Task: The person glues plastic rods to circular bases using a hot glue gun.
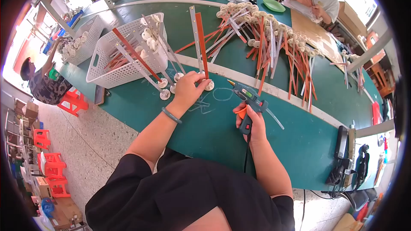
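My right hand grips a dark glue gun with an orange trigger. Its yellow-tipped nozzle points up and left, toward my left hand, and a clear glue stick juts from its rear. With thumb and fingers closed, my left hand pinches the foot of an upright reddish-brown strip set on a white round base. A whitish strip rises right beside it. Left of that hand, several similar strips stand on round white bases.
A white plastic basket of strips and round pieces stands at the left. Across the green table lies a long heap of strips with white discs. One person works at the far right, another at the far left. The gun's black cord hangs toward me.
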A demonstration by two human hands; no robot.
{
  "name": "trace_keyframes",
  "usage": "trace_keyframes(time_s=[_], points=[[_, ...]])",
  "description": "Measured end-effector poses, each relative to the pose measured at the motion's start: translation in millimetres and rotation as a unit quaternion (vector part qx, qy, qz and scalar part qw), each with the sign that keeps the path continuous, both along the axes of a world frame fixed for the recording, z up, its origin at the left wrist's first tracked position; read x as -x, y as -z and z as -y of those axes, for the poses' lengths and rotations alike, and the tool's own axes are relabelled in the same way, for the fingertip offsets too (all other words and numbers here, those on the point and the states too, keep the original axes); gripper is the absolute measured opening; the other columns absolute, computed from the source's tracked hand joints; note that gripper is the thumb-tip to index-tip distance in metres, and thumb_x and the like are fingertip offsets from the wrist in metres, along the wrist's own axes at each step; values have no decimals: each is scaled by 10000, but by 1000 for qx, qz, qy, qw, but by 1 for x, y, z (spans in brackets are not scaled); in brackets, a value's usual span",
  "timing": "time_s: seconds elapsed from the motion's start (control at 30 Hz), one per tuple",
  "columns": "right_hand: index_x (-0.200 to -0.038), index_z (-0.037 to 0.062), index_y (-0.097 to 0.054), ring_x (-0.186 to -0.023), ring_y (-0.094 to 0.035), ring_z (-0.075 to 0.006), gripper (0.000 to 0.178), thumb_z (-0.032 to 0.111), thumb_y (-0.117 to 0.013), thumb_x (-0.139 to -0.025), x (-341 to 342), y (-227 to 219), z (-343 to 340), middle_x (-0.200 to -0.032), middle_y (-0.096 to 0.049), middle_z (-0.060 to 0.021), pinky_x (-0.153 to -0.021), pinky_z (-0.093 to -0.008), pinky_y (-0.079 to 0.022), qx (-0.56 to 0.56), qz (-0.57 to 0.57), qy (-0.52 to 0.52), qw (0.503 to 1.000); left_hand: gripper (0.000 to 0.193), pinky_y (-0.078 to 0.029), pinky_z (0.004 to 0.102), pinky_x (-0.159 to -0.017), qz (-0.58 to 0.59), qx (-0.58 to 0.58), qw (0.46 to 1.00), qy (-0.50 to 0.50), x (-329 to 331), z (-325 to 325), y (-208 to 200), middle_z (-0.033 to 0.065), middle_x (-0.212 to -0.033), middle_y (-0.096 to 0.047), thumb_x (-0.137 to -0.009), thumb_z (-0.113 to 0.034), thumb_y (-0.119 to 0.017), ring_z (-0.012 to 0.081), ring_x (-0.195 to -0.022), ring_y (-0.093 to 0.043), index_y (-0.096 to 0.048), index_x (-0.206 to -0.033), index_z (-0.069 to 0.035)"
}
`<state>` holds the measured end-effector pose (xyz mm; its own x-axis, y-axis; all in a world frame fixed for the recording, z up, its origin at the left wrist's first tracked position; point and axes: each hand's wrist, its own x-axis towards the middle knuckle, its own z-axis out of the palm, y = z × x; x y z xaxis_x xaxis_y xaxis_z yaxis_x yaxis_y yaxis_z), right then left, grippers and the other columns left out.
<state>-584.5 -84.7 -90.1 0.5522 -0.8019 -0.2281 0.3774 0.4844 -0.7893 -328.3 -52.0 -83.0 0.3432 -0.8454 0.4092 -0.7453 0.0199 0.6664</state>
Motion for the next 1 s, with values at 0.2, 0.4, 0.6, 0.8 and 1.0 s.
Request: trace_keyframes(time_s=[0.2, 0.4, 0.6, 0.8, 1.0], points=[[-1106, 24, -567, -660, -603, -169, 284, 277, -572, -977, -1, -2, -1, -972, -674, -167, -555, -294, -494, 11, -8, 3, 1000, 180, -430, 298, -584, 1, 15, 1000, 1, -3, 2, 10, 50, -777, -638, -837, -196, -773, 165, -623, -547, -757, -947, -55], [-1108, 20, -570, -649, -599, -170, 283, 273, -567, -981, -4, -1, 0, -976, -672, -162, -542, -291, -484, 9, -7, 3, 1000, 221, -491, 364, -648, 1, -23, 1000, -3, -1, -6, -1, 77, -793, -656, -842, -223, -758, 254, -729, -642, -736, -1002, -72], [-1096, 19, -555, -625, -582, -168, 262, 260, -535, -994, -5, 7, 0, -958, -666, -154, -522, -290, -470, 27, 8, 3, 1000, 658, -524, 385, -742, -30, -113, 991, 62, 1, -62, -27, 122, -1016, -655, -797, -233, -792, 300, -845, -662, -493, -1356, -54], [-1103, -4, -556, -634, -589, -186, 278, 243, -567, -976, -4, 7, -3, -973, -667, -199, -528, -306, -480, 24, 23, 11, 999, 361, -533, 314, -766, -92, -39, 911, 399, -86, -130, -162, 71, -971, -702, -834, -259, -792, 174, -804, -648, -696, -1086, -19], [-1104, 0, -558, -628, -593, -181, 272, 239, -570, -976, -8, 6, -4, -970, -673, -189, -533, -305, -485, 43, 16, 12, 999, 336, -517, 323, -734, -37, -51, 993, -98, -246, -94, -128, 60, -870, -700, -788, -281, -793, 155, -782, -628, -733, -1027, -53]])
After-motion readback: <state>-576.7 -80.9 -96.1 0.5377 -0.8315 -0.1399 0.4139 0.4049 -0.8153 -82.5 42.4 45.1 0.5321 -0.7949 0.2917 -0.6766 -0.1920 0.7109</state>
